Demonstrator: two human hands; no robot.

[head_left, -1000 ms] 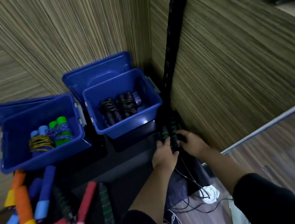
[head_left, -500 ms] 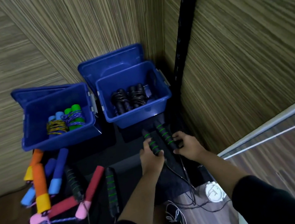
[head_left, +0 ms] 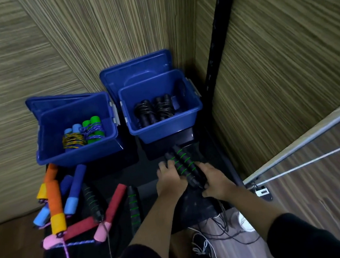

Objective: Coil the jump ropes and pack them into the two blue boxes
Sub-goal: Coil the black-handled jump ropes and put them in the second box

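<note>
On black table, both hands hold handles pointing away-left.

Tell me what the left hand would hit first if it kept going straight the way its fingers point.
The left hand points up and away, toward the back corner. Ahead of its fingers lies bare black mat, then probably the front wall of the right blue box holding the coiled black ropes. Depth is unclear.

Two boxes side by side at wall, coiled ropes inside, loose ropes before them.

Black mat, striped wall panels
</note>
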